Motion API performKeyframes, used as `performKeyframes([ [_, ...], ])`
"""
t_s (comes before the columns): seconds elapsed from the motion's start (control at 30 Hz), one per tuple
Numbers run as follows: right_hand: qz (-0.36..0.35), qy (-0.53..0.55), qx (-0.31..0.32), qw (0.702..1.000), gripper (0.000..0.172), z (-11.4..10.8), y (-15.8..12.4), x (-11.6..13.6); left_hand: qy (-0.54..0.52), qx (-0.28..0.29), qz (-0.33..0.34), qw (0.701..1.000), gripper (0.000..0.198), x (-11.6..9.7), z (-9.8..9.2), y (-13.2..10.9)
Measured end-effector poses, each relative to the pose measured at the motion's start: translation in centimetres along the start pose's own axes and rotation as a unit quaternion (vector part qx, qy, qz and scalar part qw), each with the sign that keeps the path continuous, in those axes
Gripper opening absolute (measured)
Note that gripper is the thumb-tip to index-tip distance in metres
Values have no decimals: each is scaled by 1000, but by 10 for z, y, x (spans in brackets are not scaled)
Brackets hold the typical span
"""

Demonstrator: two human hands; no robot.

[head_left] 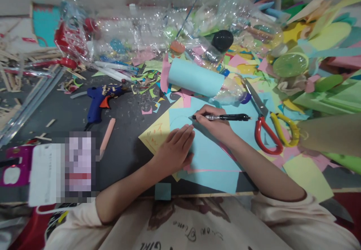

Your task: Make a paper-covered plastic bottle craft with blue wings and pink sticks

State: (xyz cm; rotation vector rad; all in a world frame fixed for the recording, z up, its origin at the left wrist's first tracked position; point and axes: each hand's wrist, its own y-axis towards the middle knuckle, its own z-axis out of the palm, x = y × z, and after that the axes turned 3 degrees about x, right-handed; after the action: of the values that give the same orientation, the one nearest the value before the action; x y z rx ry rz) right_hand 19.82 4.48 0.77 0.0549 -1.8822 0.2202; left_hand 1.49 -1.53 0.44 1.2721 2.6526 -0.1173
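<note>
My right hand (213, 124) grips a black pen (231, 117), its tip on a sheet of light blue paper (211, 156). A faint curved line shows on the paper left of the tip. Flat on the same sheet lies my left hand (177, 146), fingers stretched out, with its fingertips just below the pen tip. Under the blue paper, a yellow sheet (152, 135) with orange marks sticks out at the left. Above my hands rests a bottle wrapped in blue paper (196, 76), lying on its side with a pink piece at its left end.
Scissors (262, 114) with red and yellow handles lie to the right. A blue glue gun (98, 101) and an orange stick (108, 135) are on the left. Clear plastic bottles (132, 31) line the back. Coloured paper (324, 35) piles up on the right; wooden sticks (11, 76) lie far left.
</note>
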Motion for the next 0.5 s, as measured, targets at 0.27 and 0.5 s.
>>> performKeyframes([
  [0.27, -5, -2, -22, 1000, 14, 0, 0, -4, -16, -13, 3, 1000, 48, 0, 0, 1],
  [0.5, -7, 14, -17, 1000, 30, 0, 0, -4, -30, -14, -7, 999, 48, 0, -1, 0],
])
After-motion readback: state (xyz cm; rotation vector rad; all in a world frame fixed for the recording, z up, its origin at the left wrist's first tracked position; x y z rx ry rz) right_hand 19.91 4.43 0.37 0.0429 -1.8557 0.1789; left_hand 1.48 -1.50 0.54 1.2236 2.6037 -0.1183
